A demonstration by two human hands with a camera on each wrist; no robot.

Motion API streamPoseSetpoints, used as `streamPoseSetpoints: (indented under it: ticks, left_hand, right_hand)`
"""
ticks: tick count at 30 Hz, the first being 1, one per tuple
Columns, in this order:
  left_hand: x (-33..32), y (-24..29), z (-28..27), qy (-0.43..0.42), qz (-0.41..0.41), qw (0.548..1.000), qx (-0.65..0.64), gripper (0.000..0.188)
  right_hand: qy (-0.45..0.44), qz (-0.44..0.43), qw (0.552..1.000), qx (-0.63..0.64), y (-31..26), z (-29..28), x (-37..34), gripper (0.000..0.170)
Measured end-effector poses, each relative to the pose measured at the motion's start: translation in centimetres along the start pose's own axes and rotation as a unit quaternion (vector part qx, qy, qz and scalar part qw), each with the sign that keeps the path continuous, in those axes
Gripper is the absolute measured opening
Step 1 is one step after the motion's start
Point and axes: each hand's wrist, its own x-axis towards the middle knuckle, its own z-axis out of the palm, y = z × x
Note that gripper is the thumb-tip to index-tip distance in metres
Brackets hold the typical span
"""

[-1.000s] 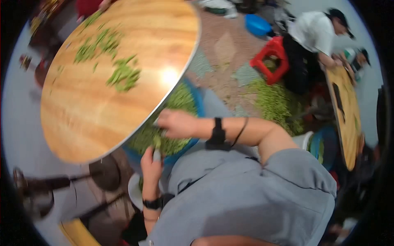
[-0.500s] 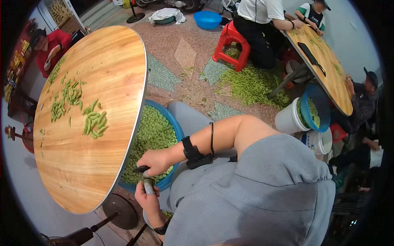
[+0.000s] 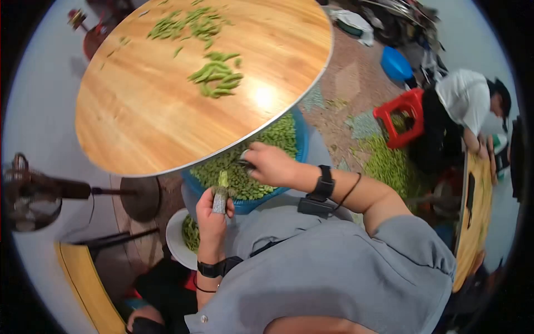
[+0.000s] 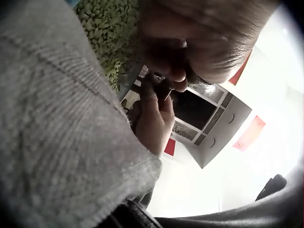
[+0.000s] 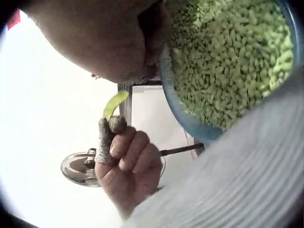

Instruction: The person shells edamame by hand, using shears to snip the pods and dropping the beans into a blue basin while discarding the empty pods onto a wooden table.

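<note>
My left hand [image 3: 212,222], with grey coverings on thumb and finger, pinches a green pod [image 3: 223,178]; the pod [image 5: 115,102] sticks up from the fingertips in the right wrist view. To its right, my right hand [image 3: 273,166] is curled around a small dark object [image 3: 245,163], too small to identify. Both hands are over the near side of a blue basin [image 3: 302,136] full of green beans [image 3: 278,135], and a gap separates them. In the left wrist view, fingers of the right hand [image 4: 154,121] partly overlap the left hand [image 4: 209,42].
A round wooden table [image 3: 150,111] with scattered pods [image 3: 217,75] overhangs the basin. A white bucket [image 3: 177,236] with pods stands at the lower left, beside a fan [image 3: 33,192]. At right are a red stool [image 3: 409,100], a pod pile [image 3: 386,170] and a seated person.
The head view has swung, shifting the table and the room. The hands, close together half a second ago, are now apart, and a green pod stands out from the left fingertips.
</note>
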Motion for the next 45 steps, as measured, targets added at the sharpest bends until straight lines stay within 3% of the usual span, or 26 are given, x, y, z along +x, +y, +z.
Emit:
streamPoseSetpoints:
  ticks: [4,6,8,12,15,16,18,19,20,22,24,25,26,27,28,31,36,37,40,42,45]
  left_hand:
    - [-0.3,-0.2,-1.4,0.039,0.025,0.999,0.024,0.017]
    - [-0.7,0.3,-1.7,0.059,0.028,0.997,0.042,0.016]
    - [-1.2,0.7,-2.3,0.073,0.031,0.995,0.061,0.014]
    - [-3.1,1.1,-4.7,0.146,0.049,0.980,0.128,0.009]
    - [-4.9,0.0,-8.4,0.239,0.071,0.891,0.378,0.011]
    - [-5.7,-0.3,-9.6,0.243,0.067,0.891,0.379,0.011]
    - [-6.9,-0.4,-11.0,0.246,-0.027,0.707,0.662,0.019]
    - [-7.0,0.1,-10.7,0.275,-0.051,0.736,0.617,0.026]
    - [-6.9,-0.1,-11.0,0.289,-0.026,0.725,0.625,0.024]
    - [-5.3,0.9,-9.6,0.293,0.030,0.769,0.567,0.019]
    - [-2.5,1.0,-7.6,0.243,0.086,0.832,0.491,0.014]
    - [-1.2,1.5,-6.0,0.191,0.078,0.874,0.440,0.015]
    - [0.0,2.3,-4.1,0.138,0.071,0.910,0.385,0.015]
    - [1.1,3.3,-1.7,0.098,0.045,0.955,0.276,0.015]
    - [2.0,4.0,0.4,0.055,0.017,0.985,0.163,0.015]
    - [4.1,3.6,3.0,-0.075,0.007,0.993,0.094,0.019]
    - [4.4,3.1,3.0,-0.064,-0.030,0.996,0.046,0.012]
    - [4.3,3.2,3.1,-0.046,-0.048,0.998,0.021,0.010]
    - [4.3,2.9,3.2,-0.051,-0.042,0.998,0.019,0.010]
    - [4.2,2.6,3.1,-0.049,-0.042,0.998,0.023,0.010]
    - [4.1,2.3,2.5,-0.050,-0.032,0.997,0.044,0.010]
  right_hand:
    - [-0.086,0.023,0.995,0.034,-0.9,-3.3,1.5,0.016]
    - [-0.025,0.049,0.992,0.116,-1.5,-4.6,3.0,0.015]
    - [0.057,0.002,0.996,0.066,-0.5,-5.1,5.7,0.014]
    - [0.093,0.010,0.995,-0.029,0.6,-6.0,11.7,0.012]
    - [0.097,-0.035,0.992,-0.073,2.6,-4.3,14.0,0.013]
    - [0.075,-0.018,0.990,-0.120,2.7,-3.9,14.3,0.014]
    - [0.045,0.003,0.986,-0.163,3.1,-3.4,14.4,0.014]
    - [0.058,-0.011,0.985,-0.161,3.2,-3.5,14.5,0.014]
    - [0.072,-0.025,0.984,-0.158,3.2,-3.6,14.4,0.014]
    - [0.094,-0.030,0.988,-0.122,2.6,-4.3,13.9,0.016]
    - [0.119,-0.037,0.988,-0.089,2.4,-4.4,12.8,0.018]
    - [0.062,0.015,0.995,0.077,2.2,-4.2,11.8,0.021]
    - [0.004,0.066,0.969,0.239,1.7,-4.1,10.8,0.024]
    - [-0.057,0.140,0.905,0.397,0.4,-4.2,9.6,0.028]
    - [-0.106,0.185,0.878,0.429,-0.6,-4.7,8.4,0.026]
    - [-0.103,0.177,0.899,0.387,-0.9,-4.1,5.5,0.025]
    - [-0.079,0.148,0.899,0.405,-1.1,-4.7,2.8,0.027]
    - [-0.145,0.173,0.900,0.374,-1.5,-5.6,2.7,0.031]
    - [-0.212,0.195,0.873,0.393,-1.8,-6.0,2.1,0.032]
    - [-0.222,0.189,0.879,0.377,-1.4,-5.6,2.1,0.032]
    - [-0.241,0.230,0.845,0.418,-1.4,-5.5,2.2,0.032]
